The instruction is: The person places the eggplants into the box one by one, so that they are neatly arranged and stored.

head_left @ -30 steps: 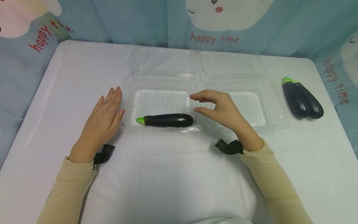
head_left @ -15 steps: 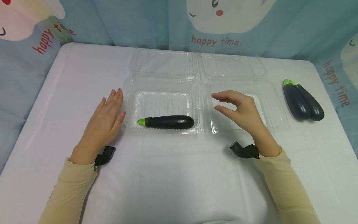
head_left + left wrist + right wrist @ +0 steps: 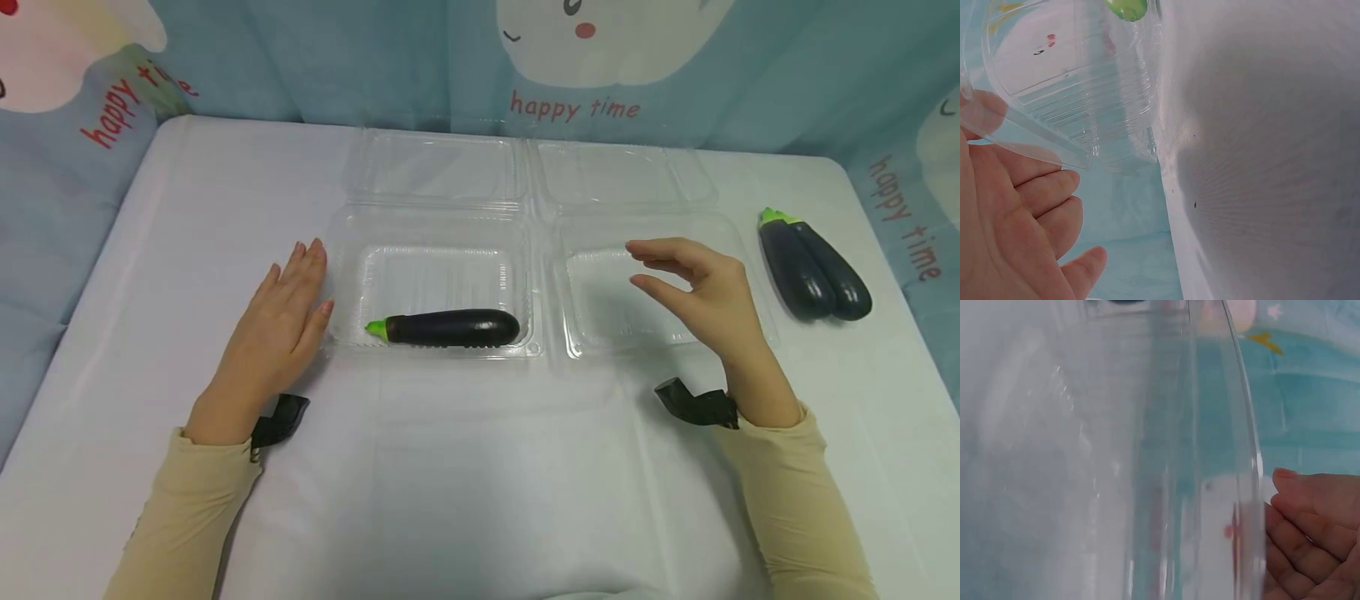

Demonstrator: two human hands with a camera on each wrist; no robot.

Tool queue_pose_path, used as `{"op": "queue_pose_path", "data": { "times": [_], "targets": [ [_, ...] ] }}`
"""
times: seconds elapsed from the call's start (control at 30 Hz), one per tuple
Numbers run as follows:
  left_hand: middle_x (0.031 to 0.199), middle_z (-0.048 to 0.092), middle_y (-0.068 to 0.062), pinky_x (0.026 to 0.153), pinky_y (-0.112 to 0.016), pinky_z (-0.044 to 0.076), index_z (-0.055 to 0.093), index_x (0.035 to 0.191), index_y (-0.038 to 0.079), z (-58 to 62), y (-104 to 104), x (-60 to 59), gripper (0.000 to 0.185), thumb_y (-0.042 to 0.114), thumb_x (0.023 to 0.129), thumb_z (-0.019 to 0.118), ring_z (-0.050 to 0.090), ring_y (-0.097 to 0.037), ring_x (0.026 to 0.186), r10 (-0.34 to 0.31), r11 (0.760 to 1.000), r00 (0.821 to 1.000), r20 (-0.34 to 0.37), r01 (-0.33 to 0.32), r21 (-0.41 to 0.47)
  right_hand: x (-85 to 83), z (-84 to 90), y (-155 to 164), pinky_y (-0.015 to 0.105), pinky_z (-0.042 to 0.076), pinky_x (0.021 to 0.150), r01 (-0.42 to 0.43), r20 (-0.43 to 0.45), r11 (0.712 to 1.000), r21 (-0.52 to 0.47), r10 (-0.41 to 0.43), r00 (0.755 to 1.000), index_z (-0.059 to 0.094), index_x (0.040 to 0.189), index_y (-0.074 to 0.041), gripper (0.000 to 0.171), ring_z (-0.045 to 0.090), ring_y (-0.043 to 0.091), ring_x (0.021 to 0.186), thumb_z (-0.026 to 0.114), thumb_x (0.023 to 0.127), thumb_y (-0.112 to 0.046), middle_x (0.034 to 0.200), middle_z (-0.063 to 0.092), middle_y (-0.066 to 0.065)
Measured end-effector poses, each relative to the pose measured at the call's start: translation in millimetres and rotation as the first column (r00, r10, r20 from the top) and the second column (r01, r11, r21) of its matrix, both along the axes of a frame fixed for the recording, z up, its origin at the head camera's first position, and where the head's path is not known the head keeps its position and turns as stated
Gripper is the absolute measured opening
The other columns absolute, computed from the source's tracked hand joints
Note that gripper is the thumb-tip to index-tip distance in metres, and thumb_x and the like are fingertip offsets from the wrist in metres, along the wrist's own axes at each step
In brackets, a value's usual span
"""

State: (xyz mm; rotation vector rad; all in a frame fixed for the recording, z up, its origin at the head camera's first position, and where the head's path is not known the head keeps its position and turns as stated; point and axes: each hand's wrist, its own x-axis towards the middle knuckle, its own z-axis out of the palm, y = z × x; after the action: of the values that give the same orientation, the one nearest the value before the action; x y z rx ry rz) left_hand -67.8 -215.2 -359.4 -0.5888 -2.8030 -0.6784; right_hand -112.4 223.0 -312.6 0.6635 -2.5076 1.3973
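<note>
Lying lengthwise inside the clear first box (image 3: 420, 275), close to that box's near wall, a single dark eggplant (image 3: 453, 327) points its green stem toward the box's left end and its rounded, glossy end toward the right. Just off the left wall of the first box is the person's left hand (image 3: 273, 325), palm down in the head view, with its four fingers straight and close together and the thumb set a little apart; whether any fingertip actually touches the plastic, I cannot tell. Behind the first box, its hinged lid (image 3: 442, 167) lies folded back. Just to the right of the first box stands a similar clear second box (image 3: 600, 333), also with its lid laid back. Well to the right of the first box, the right hand (image 3: 701, 292) appears over that second box, its fingers and thumb bent into a C, with a wide gap between thumb tip and fingertips. Farther still to the right of the first box, two more dark eggplants (image 3: 810, 271) lie side by side, green stems together. Beneath the first box and around it spreads a white tablecloth (image 3: 465, 467), and beyond its far side hangs a blue curtain (image 3: 405, 67) printed with pale cartoon shapes and red "happy time" lettering.
</note>
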Motion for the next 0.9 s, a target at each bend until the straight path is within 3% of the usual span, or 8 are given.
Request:
{"op": "queue_pose_path", "data": {
  "times": [0.33,0.9],
  "targets": [
    [0.149,0.028,-0.025,0.113,-0.053,0.014,0.023,0.147,-0.007,-0.8,0,-0.5,0.056,0.018,0.101,0.044,0.021,-0.033,0.141,0.005,1.000,1.000,0.011,-0.005,0.008,-3.7,-4.0,12,0.018,0.048,0.088,0.060,-0.001,0.998,0.033,-0.060,0.998,0.068,0.109,0.005,0.033,0.063,0.003,0.094,0.072,0.077,0.013,0.106,0.070,0.010],
    [0.151,0.026,-0.022,0.115,-0.049,0.011,0.023,0.148,-0.006,-1.4,2,-1.0,0.055,0.023,0.103,0.038,0.017,-0.029,0.143,0.015,1.000,0.999,0.033,-0.015,0.008,-13.8,-1.9,38,0.016,0.047,0.087,0.194,0.094,0.981,0.021,-0.195,0.976,0.070,0.110,0.001,0.030,0.063,0.005,0.093,0.072,0.081,0.005,0.102,0.071,-0.002]
  ]
}}
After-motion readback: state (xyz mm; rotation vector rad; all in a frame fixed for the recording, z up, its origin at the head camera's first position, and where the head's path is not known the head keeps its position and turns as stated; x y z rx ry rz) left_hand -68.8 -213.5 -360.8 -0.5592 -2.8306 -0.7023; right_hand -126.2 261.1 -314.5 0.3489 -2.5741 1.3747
